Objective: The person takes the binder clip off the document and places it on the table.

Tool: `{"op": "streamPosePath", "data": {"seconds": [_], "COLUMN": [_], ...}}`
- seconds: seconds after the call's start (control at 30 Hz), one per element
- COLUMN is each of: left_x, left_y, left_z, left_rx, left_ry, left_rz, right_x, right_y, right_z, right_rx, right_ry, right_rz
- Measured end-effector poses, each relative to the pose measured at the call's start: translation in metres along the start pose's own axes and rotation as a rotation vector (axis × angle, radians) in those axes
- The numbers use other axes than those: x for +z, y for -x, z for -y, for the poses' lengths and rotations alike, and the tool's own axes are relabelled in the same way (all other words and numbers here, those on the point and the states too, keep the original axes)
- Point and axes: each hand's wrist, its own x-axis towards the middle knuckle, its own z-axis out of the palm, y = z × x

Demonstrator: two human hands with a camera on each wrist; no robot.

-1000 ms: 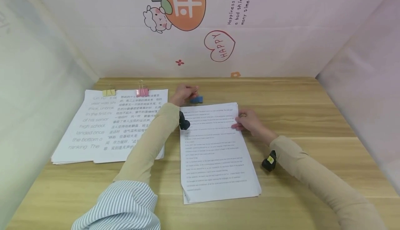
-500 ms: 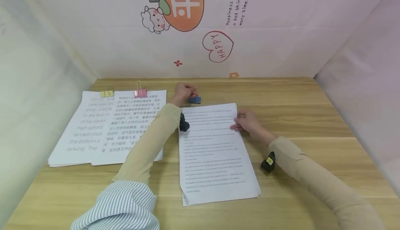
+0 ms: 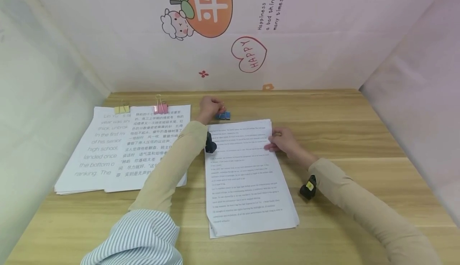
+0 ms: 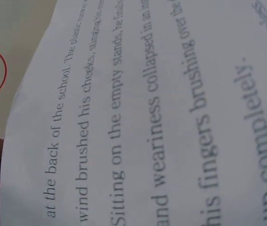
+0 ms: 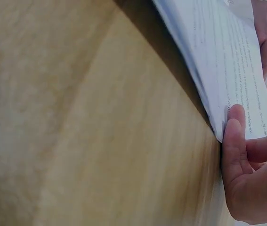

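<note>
In the head view, a stack of printed paper (image 3: 244, 177) lies on the table, its near left corner slightly curled. Just beyond its top edge is a blue binder clip (image 3: 223, 115). My left hand (image 3: 211, 108) pinches this clip by its wire handle, with the fingertips partly covering the handle. On the other side, my right hand (image 3: 285, 142) grips the stack's right edge near the top. Thumb and finger pinch that edge in the right wrist view, and the stack (image 5: 213, 66) rises a little off the table there. Printed paper (image 4: 124, 122) fills most of the left wrist view, hiding the clip.
Two overlapping stacks of printed sheets (image 3: 151, 149) lie at the left. A yellow binder clip (image 3: 122, 109) and a pink binder clip (image 3: 160, 108) are at their top edges. A white printed wall (image 3: 305, 57) closes off the wooden table's (image 3: 323, 113) far edge.
The head view has shifted slightly, so everything appears a little further left. The blue binder clip looks slightly tilted in the left hand; the right hand keeps its hold on the paper.
</note>
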Motion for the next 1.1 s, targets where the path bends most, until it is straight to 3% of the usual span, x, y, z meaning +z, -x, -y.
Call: {"op": "streamPosePath", "data": {"seconds": [0.2, 0.4, 0.83, 1.1], "left_x": [0.002, 0.002, 0.0, 0.001], "left_y": [-0.004, -0.005, 0.0, 0.001], "left_z": [0.001, 0.001, -0.001, -0.001], "left_rx": [0.056, 0.075, 0.091, 0.096], "left_ry": [-0.097, -0.144, -0.201, -0.2], "left_rz": [-0.026, -0.056, -0.076, -0.061], "right_x": [-0.012, -0.039, -0.126, -0.174], "right_y": [-0.001, 0.004, 0.011, 0.018], "right_z": [0.002, 0.004, -0.026, -0.051], "right_rx": [0.014, -0.007, -0.008, 0.038], "right_ry": [0.008, 0.018, 0.116, 0.277], "right_rz": [0.003, -0.035, -0.228, -0.354]}}
